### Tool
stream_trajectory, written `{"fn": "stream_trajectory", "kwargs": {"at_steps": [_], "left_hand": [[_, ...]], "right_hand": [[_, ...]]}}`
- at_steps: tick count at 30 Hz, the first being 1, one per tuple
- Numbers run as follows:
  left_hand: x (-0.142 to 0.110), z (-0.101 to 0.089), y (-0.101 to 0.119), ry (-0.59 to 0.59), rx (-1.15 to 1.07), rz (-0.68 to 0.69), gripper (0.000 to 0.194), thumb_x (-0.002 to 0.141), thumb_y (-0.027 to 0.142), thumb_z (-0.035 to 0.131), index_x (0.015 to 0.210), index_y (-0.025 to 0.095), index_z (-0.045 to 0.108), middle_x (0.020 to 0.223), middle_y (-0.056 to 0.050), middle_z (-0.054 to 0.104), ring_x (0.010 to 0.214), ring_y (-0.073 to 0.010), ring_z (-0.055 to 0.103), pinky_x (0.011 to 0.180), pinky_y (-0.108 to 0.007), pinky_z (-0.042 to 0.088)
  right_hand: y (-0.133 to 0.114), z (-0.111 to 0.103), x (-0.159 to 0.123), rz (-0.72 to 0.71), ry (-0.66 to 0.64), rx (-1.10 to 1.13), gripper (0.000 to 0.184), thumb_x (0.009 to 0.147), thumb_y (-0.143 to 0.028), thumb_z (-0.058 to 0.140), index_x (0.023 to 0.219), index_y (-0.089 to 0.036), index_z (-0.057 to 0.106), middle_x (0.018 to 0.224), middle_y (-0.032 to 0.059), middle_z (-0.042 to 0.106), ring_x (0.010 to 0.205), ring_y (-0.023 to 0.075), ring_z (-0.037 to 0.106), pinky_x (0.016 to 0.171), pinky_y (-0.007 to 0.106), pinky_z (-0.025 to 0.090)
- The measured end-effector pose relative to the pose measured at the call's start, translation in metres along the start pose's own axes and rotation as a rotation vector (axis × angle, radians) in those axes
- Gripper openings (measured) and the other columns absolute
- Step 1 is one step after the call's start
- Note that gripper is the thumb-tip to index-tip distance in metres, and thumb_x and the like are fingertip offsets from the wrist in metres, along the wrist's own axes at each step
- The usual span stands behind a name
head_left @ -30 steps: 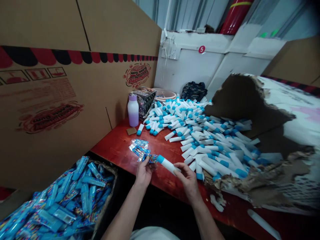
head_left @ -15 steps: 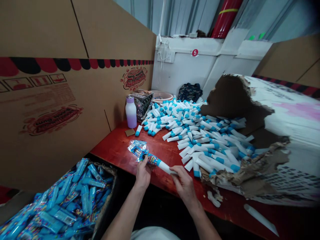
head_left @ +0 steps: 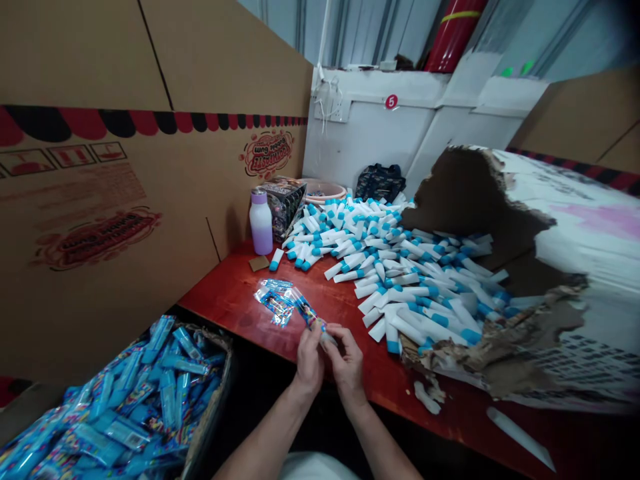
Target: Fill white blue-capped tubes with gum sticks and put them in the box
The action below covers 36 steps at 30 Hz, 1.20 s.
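Close together over the table's front edge, both my hands are closed on one item. My left hand pinches a printed plastic wrapper, which slants away toward the upper left. My right hand grips the end of a white candy tube inside the wrapper's near end; most of the tube is hidden by wrapper and fingers. Just beyond lie several flat, shiny wrappers. A large pile of white tubes with blue caps spreads to the right and back.
At lower left, a carton holds many wrapped blue tubes. A purple bottle stands at the back left of the red table. A torn white carton lies at right, with a loose white tube nearby. Tall cardboard walls the left side.
My hands have come together, the left moving right and nearer. The tube, mostly bare before, is now largely covered by wrapper and fingers.
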<state>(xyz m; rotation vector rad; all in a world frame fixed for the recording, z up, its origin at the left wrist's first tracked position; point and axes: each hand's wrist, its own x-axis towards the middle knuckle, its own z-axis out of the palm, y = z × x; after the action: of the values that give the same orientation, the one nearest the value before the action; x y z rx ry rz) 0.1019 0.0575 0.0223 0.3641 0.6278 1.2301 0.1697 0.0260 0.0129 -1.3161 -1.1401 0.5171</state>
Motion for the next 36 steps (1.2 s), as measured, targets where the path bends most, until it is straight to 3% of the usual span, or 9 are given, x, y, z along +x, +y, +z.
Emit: {"fn": "stream_trajectory", "kwargs": {"at_steps": [5,10,13,18,23,27,30,33,36], "left_hand": [[0.006,-0.003,0.013,-0.048,-0.088,-0.137,0.021,0.073,0.028,0.071,0.087,0.014,0.062,0.078,-0.003,0.064,0.076,-0.0159,0.062,0.075,-0.028,0.048],[0.023,-0.007,0.049,-0.011,-0.245,-0.224,0.012,0.082,0.025,0.06,0.087,0.014,0.061,0.077,-0.006,0.066,0.074,-0.0206,0.064,0.078,-0.039,0.051],[0.025,-0.013,0.049,0.037,-0.296,-0.294,0.014,0.087,0.024,0.053,0.08,0.014,0.06,0.071,-0.006,0.063,0.068,-0.0182,0.063,0.073,-0.036,0.052],[0.019,-0.02,0.037,0.021,-0.324,-0.327,0.02,0.089,0.026,0.049,0.077,0.014,0.06,0.072,-0.006,0.061,0.067,-0.017,0.06,0.07,-0.034,0.052],[0.018,-0.023,0.04,0.066,-0.353,-0.327,0.019,0.089,0.023,0.049,0.076,0.014,0.06,0.07,-0.005,0.059,0.066,-0.0148,0.059,0.069,-0.03,0.052],[0.015,-0.031,0.05,0.074,-0.309,-0.246,0.014,0.084,0.015,0.053,0.072,0.013,0.06,0.068,-0.004,0.059,0.063,-0.0133,0.058,0.068,-0.027,0.052],[0.012,-0.046,0.064,0.096,-0.223,-0.134,0.006,0.079,0.012,0.058,0.074,0.012,0.061,0.07,-0.005,0.062,0.064,-0.014,0.06,0.063,-0.025,0.051],[0.008,-0.074,0.088,0.186,-0.157,0.009,0.004,0.079,0.016,0.059,0.083,0.015,0.061,0.068,-0.003,0.064,0.058,-0.0146,0.06,0.066,-0.031,0.052],[0.006,-0.111,0.122,0.341,-0.104,0.142,0.012,0.084,0.028,0.056,0.091,0.019,0.059,0.054,0.004,0.058,0.041,-0.0116,0.05,0.07,-0.04,0.053]], "right_hand": [[-0.002,0.006,0.013,0.057,-0.044,0.051,0.013,0.082,-0.032,0.06,0.084,-0.019,0.061,0.083,0.0015,0.063,0.078,0.016,0.059,0.074,0.027,0.047],[0.002,0.001,0.011,0.193,-0.337,0.278,0.028,0.076,-0.036,0.065,0.099,-0.022,0.057,0.094,0.0019,0.064,0.078,0.0159,0.059,0.068,0.026,0.047],[0.009,0.0,0.009,0.291,-0.393,0.371,0.033,0.071,-0.039,0.069,0.095,-0.023,0.053,0.08,-0.0012,0.06,0.064,0.013,0.054,0.055,0.022,0.043],[0.019,0.006,0.012,0.264,-0.321,0.135,0.031,0.07,-0.042,0.069,0.076,-0.021,0.047,0.068,-0.0048,0.051,0.059,0.0107,0.047,0.056,0.022,0.04],[0.01,0.017,0.014,0.209,-0.296,-0.136,0.03,0.072,-0.041,0.066,0.069,-0.021,0.044,0.063,-0.0059,0.049,0.058,0.0104,0.046,0.056,0.021,0.037],[0.007,0.033,0.014,0.168,-0.349,-0.262,0.03,0.076,-0.042,0.063,0.069,-0.02,0.044,0.062,-0.0061,0.051,0.056,0.0099,0.046,0.055,0.02,0.035],[0.009,0.045,0.019,0.128,-0.526,-0.227,0.027,0.08,-0.041,0.059,0.069,-0.02,0.046,0.062,-0.0059,0.051,0.056,0.0097,0.046,0.054,0.02,0.034],[0.012,0.058,0.034,0.038,-0.636,-0.298,0.019,0.085,-0.037,0.054,0.077,-0.019,0.055,0.07,-0.0028,0.057,0.063,0.0118,0.051,0.059,0.021,0.038],[0.012,0.073,0.052,-0.067,-0.551,-0.577,0.018,0.09,-0.033,0.048,0.094,-0.019,0.059,0.089,0.0035,0.061,0.078,0.0156,0.056,0.07,0.024,0.04]]}}
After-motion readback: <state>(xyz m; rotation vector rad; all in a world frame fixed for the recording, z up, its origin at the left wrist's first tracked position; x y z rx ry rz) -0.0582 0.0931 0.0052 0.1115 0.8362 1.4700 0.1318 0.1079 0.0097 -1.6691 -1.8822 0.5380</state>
